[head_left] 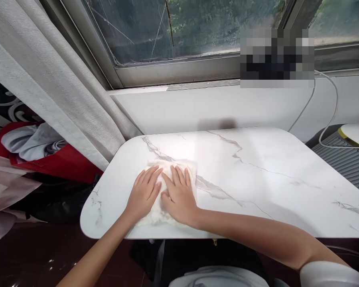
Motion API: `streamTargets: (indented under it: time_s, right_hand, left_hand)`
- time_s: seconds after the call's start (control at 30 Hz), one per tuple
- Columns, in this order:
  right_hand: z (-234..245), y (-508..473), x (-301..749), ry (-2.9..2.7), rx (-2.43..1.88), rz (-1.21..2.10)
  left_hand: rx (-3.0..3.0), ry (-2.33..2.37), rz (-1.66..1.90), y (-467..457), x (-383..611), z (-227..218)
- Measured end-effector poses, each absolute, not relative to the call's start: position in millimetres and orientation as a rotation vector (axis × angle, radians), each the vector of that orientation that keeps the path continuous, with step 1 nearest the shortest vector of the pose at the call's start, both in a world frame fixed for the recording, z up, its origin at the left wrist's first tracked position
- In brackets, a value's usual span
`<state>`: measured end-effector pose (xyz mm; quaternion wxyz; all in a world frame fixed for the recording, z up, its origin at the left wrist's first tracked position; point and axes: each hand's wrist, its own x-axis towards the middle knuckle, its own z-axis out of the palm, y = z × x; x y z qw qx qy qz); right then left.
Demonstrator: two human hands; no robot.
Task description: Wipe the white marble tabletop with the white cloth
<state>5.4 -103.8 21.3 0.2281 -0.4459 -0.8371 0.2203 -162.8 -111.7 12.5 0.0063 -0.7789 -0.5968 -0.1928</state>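
A white fluffy cloth point(167, 167) lies flat on the left part of a white marble table point(257, 179). My left hand point(144, 193) rests palm down on the cloth's left side, fingers stretched out flat. My right hand point(179, 195) presses flat on the cloth beside it, fingers extended toward the window. The two hands touch at the thumbs. Most of the cloth's middle is hidden under my hands.
A grey curtain point(48, 79) hangs at the left of the window point(182, 28). Red and grey fabric point(32, 147) is piled left of the table. A white cable point(329, 119) runs to a grey ribbed object point(344, 159) at the right.
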Motion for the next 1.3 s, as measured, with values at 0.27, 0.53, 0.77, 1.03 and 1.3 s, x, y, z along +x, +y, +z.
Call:
streamTargets:
  time_s: [0.27,0.53,0.77,1.03,1.3]
  right_hand:
    - [22,-147,10,-2.376,-1.059,0.833]
    - [21,-142,6,-2.419,-0.992,0.885]
    - [19,-102,-22,-2.446,-1.027,0.690]
    - [7,-19,-70,-2.354,-1.145,0.421]
    - [6,72,-99,-2.353,-1.199,0.333]
  left_hand:
    - [-2.372,-1.878,-0.591,-173,-167,9]
    - [-2.354,-1.941,-0.550,-176,-171,11]
    - [-2.312,-2.032,-0.539,-141,-189,14]
    - [-2.304,-2.035,-0.566,-46,-225,12]
    - [-2.209,-2.071,-0.678,47,-244,6]
